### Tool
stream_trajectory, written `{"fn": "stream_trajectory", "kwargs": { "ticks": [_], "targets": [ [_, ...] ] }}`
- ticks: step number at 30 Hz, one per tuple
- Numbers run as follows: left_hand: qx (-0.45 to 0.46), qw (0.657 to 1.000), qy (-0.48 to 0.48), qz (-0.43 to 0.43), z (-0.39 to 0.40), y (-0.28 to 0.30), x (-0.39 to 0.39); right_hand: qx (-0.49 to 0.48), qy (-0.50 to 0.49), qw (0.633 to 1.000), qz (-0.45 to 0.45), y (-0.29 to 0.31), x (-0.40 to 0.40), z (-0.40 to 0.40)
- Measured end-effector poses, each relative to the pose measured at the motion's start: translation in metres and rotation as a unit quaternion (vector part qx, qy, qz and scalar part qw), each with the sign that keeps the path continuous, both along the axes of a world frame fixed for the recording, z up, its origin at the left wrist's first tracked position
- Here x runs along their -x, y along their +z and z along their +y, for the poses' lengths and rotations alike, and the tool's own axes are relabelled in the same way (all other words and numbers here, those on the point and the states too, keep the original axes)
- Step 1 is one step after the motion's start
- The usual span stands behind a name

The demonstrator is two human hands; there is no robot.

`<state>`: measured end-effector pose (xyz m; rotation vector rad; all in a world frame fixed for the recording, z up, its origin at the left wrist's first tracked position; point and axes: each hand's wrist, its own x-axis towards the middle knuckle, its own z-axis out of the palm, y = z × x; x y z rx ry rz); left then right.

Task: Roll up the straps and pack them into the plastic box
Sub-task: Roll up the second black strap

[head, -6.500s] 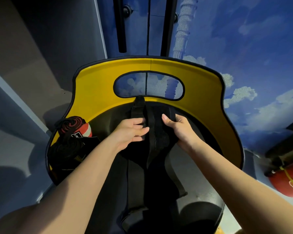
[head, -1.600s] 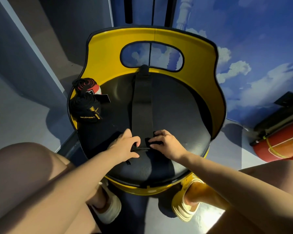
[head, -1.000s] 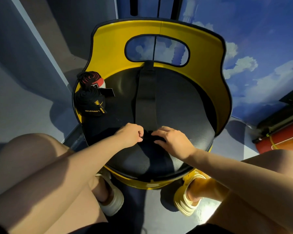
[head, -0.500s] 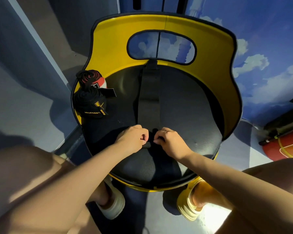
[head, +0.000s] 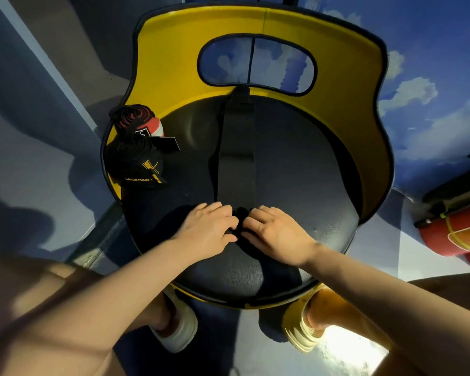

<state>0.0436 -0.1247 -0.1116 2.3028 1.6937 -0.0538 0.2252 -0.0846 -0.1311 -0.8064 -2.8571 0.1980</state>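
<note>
Black strap: flat on seat, running toward 12 o'clock; left hand and right hand pinch its rolled near end. Two rolled straps: 10 o'clock.

Yellow lettering runs along the lower side of the black rolled strap at the left edge of the chair seat; it looks like "LARA STAR", though the letters are small and not sure. Beside it sit a yellow crossed emblem and a short yellow word too small to read. A small black tag on the red-and-white roll behind it carries white marks that cannot be read.
</note>
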Motion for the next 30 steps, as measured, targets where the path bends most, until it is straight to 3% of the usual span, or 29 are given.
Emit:
{"fn": "stream_trajectory", "kwargs": {
  "ticks": [4,11,19,24,30],
  "targets": [
    [0.037,0.998,0.038,-0.046,0.001,0.002,0.002,0.043,0.005,0.999,-0.003,-0.003,-0.004,-0.001],
    [0.059,0.987,0.102,-0.109,0.007,0.005,0.004,0.162,-0.120,0.979,0.025,0.005,0.007,0.004],
    [0.049,0.993,0.076,-0.078,0.008,0.001,0.010,0.275,-0.224,0.934,0.050,0.005,0.013,0.012],
    [0.067,0.985,0.095,-0.126,0.011,0.000,0.008,0.310,-0.239,0.918,0.063,0.010,0.012,0.018],
    [0.084,0.985,0.095,-0.116,0.015,-0.006,0.006,0.286,-0.202,0.936,0.030,0.008,0.012,0.019]
  ]
}}
